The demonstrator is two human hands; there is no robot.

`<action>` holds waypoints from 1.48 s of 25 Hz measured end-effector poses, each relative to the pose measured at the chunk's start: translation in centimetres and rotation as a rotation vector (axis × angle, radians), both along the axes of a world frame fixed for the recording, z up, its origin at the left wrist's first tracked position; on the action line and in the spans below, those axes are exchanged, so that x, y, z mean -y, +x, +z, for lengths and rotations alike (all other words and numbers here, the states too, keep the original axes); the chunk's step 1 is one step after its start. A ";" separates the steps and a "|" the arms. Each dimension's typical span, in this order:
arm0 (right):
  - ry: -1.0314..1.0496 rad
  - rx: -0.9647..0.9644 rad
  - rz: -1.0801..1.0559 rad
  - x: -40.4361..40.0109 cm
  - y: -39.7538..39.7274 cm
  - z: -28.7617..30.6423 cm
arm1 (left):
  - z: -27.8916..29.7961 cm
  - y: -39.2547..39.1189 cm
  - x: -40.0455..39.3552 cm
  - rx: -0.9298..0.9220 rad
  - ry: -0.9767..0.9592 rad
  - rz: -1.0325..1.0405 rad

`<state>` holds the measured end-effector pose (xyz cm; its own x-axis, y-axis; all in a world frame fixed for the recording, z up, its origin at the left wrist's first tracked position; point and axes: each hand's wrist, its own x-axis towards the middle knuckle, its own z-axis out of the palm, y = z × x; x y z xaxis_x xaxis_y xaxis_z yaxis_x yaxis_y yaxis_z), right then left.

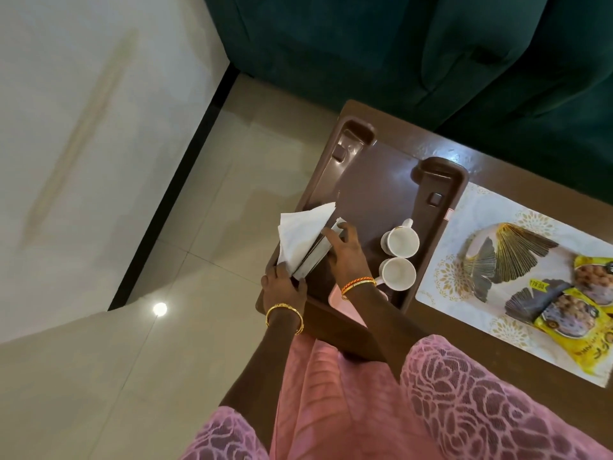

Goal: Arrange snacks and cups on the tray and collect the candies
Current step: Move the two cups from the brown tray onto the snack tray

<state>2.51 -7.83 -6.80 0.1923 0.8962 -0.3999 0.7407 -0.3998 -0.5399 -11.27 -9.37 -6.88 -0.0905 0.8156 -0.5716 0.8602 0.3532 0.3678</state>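
Note:
A brown plastic tray [374, 180] lies on the left end of a dark wooden table [491, 167]. Two white cups [399, 242] [397, 273] stand side by side at the tray's right edge. At the tray's left edge stands a napkin holder [315, 257] with white paper napkins [300, 232] fanned out of it. My left hand [283, 288] grips the holder's near end. My right hand [346, 252] rests against its right side, fingers on its top edge. Two yellow snack packets [593, 277] [564, 318] lie on a placemat to the right.
A white placemat [464, 260] with gold and grey leaf prints covers the table right of the tray. A dark green sofa [398, 44] stands behind the table. Beige tiled floor [205, 227] with a black strip lies to the left. Something pink [335, 298] shows under my right wrist.

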 end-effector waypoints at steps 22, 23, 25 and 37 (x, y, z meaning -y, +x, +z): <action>-0.347 0.140 -0.587 6.2 9.4 1.6 | 1.1 15.7 -4.0 0.182 -0.175 -0.346; -0.331 0.126 -0.609 6.2 9.5 1.5 | 0.9 16.1 -4.1 0.194 -0.186 -0.323; -0.309 0.101 -0.636 6.2 9.7 1.3 | 0.6 17.0 -4.2 0.216 -0.193 -0.291; 0.022 -0.094 -0.948 12.4 15.8 8.4 | 4.7 18.6 -2.0 0.228 0.048 -0.168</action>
